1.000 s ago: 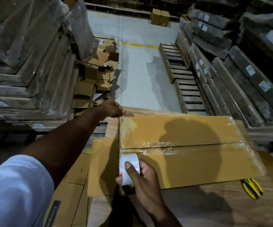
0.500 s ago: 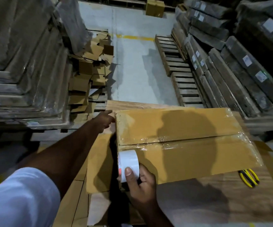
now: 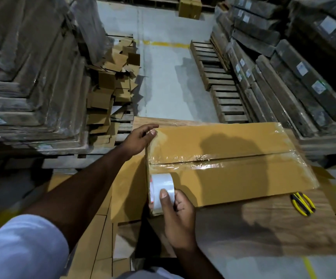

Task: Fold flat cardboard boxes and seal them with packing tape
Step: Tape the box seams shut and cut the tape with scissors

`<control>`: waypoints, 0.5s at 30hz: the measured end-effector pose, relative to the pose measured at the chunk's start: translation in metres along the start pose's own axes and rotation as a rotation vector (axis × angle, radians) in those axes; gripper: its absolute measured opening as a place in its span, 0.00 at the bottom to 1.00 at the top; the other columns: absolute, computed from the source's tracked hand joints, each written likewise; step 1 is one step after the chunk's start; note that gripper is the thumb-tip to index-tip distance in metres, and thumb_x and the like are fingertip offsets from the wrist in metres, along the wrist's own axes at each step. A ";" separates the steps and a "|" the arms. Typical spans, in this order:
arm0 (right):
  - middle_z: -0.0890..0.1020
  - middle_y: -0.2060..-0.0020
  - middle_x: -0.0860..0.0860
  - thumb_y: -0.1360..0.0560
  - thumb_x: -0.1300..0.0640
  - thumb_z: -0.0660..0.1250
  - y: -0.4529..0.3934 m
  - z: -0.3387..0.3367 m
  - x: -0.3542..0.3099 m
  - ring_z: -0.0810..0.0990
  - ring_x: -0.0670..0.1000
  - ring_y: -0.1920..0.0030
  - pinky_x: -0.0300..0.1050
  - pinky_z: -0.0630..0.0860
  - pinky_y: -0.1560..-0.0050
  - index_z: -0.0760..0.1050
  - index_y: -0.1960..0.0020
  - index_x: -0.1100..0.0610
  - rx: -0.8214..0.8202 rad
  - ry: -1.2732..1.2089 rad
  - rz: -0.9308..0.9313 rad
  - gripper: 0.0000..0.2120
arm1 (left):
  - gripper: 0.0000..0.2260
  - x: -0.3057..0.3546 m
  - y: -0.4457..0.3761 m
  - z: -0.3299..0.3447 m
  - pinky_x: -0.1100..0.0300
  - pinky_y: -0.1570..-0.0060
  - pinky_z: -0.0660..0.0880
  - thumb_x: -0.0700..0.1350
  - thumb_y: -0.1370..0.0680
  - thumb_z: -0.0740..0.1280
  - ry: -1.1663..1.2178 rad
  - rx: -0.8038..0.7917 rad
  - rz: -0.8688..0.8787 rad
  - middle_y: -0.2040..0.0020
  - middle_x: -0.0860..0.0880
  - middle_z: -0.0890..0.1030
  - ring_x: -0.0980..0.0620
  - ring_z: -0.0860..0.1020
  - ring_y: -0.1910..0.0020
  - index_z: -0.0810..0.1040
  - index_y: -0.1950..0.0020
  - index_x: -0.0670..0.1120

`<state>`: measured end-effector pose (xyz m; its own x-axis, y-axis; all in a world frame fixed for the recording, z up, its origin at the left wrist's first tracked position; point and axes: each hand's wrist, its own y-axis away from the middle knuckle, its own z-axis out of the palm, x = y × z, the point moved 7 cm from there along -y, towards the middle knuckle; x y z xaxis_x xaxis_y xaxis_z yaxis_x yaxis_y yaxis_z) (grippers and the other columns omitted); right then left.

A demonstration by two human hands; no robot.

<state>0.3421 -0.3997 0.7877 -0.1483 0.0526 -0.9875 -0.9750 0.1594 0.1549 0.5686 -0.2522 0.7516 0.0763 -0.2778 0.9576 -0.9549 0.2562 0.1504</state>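
Observation:
A long brown cardboard box (image 3: 233,178) lies on the work surface, its two top flaps meeting in a seam covered by shiny clear tape (image 3: 203,159). My right hand (image 3: 178,216) grips a white roll of packing tape (image 3: 162,190) at the box's near left corner, thumb on top of the roll. My left hand (image 3: 139,138) is at the far left corner, thumb and fingertips on the taped edge there. Clear tape runs down the box's left end between the two hands.
Yellow-handled scissors (image 3: 303,203) lie on the wooden surface (image 3: 264,224) right of the box. Flat cardboard sheets (image 3: 94,234) lie lower left. Loose cardboard pieces (image 3: 110,87) are piled at the left, wrapped stacks (image 3: 22,77) beside them, pallets (image 3: 221,91) and wrapped bundles (image 3: 304,81) on the right.
My left hand has shifted from beside the far left corner onto the box's corner edge. The right hand and tape roll have stayed at the near left corner.

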 end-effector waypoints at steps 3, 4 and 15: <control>0.88 0.56 0.54 0.21 0.51 0.70 0.017 -0.007 0.014 0.85 0.50 0.55 0.40 0.79 0.55 0.82 0.49 0.59 0.002 -0.067 0.093 0.11 | 0.16 0.000 0.001 0.000 0.63 0.36 0.74 0.48 0.14 0.64 -0.017 -0.010 0.018 0.32 0.53 0.79 0.64 0.76 0.37 0.76 0.26 0.52; 0.88 0.56 0.53 0.20 0.55 0.69 0.021 -0.011 0.015 0.85 0.49 0.56 0.39 0.79 0.56 0.82 0.48 0.59 0.004 -0.070 0.098 0.08 | 0.16 0.000 0.001 0.000 0.64 0.37 0.74 0.48 0.14 0.64 -0.020 -0.022 0.021 0.33 0.53 0.79 0.64 0.76 0.37 0.75 0.25 0.51; 0.69 0.71 0.44 0.17 0.45 0.66 0.063 -0.039 0.047 0.69 0.45 0.68 0.46 0.67 0.64 0.71 0.64 0.50 0.028 0.105 0.174 0.18 | 0.17 -0.004 0.003 0.005 0.68 0.39 0.74 0.48 0.14 0.64 -0.035 -0.012 0.011 0.32 0.54 0.79 0.63 0.77 0.35 0.75 0.25 0.51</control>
<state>0.2676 -0.4258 0.7501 -0.3317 -0.0215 -0.9431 -0.9286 0.1840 0.3224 0.5640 -0.2548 0.7469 0.0552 -0.3068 0.9502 -0.9522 0.2703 0.1426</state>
